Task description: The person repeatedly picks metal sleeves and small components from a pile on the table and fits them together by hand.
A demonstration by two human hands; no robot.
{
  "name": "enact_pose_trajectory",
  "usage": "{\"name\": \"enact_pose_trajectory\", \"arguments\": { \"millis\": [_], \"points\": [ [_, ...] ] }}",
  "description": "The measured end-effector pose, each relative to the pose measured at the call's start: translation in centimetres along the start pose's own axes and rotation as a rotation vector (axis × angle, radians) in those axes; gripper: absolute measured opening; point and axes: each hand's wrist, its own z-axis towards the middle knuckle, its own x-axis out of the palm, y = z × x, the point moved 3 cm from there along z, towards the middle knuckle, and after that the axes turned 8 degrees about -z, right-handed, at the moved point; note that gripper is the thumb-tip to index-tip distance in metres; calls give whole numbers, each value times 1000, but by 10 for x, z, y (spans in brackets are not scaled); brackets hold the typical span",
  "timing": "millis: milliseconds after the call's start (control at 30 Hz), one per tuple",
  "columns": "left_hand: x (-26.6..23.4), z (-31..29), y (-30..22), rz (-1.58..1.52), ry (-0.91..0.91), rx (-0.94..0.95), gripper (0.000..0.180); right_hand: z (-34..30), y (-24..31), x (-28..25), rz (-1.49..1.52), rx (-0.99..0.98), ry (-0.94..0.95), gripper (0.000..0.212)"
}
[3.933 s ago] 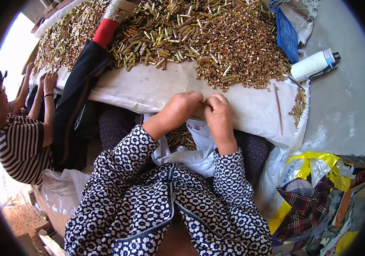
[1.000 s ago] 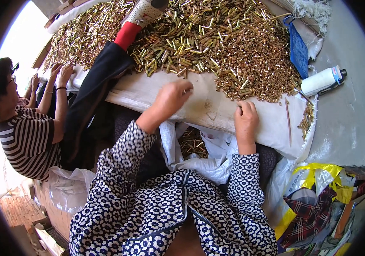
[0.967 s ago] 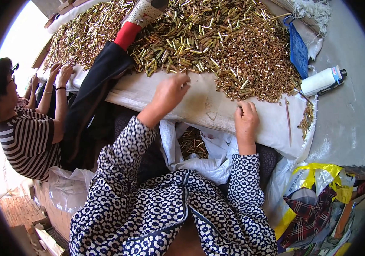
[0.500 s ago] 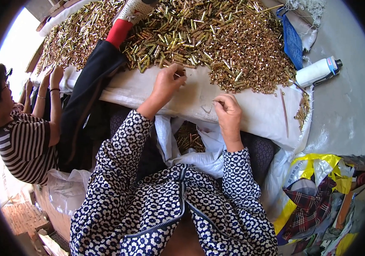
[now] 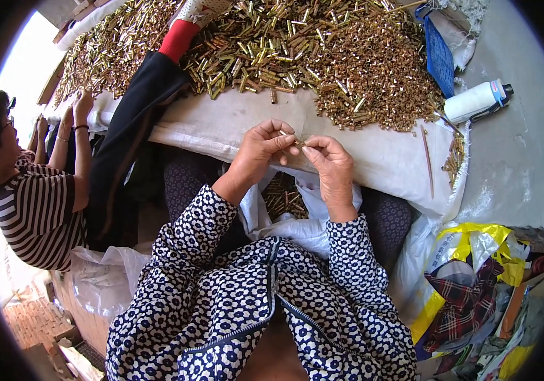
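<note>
My left hand (image 5: 263,151) is closed on a small brass-coloured metal tube (image 5: 282,133), whose end shows between thumb and fingers. Close against it, my right hand (image 5: 333,166) pinches with thumb and forefinger; what it holds is too small to make out. The fingertips almost meet above the front edge of the cloth-covered table (image 5: 214,124). Beyond lies a broad heap of brass-coloured tubes (image 5: 265,47), with a pile of smaller metal pieces (image 5: 373,76) at its right. Between my knees a white sack (image 5: 313,203) holds similar metal parts (image 5: 282,195).
A white bottle (image 5: 475,101) lies at the right near a blue plastic piece (image 5: 438,60). A thin stick (image 5: 427,162) rests on the cloth. At left, a dark-trousered leg with a red sock (image 5: 179,40) crosses the table; a person in stripes (image 5: 37,203) works there. Bags (image 5: 462,286) sit lower right.
My left hand has come back from the heap's edge, bringing a metal tube toward me. My right hand has shifted left, so both hands now meet.
</note>
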Motion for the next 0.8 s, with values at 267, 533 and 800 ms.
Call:
{"name": "enact_pose_trajectory", "arguments": {
  "millis": [267, 533, 800],
  "points": [
    [-1, 0, 5, -49, 24, 4, 10, 0, -3, 0, 5, 22, 1, 13],
    [2, 0, 6, -81, 15, -14, 13, 0, -4, -2, 47, 42, -11, 13],
    [3, -2, 5, -83, 18, -16, 16, 0, -6, -2, 183, 61, -4, 12]
  ]
}}
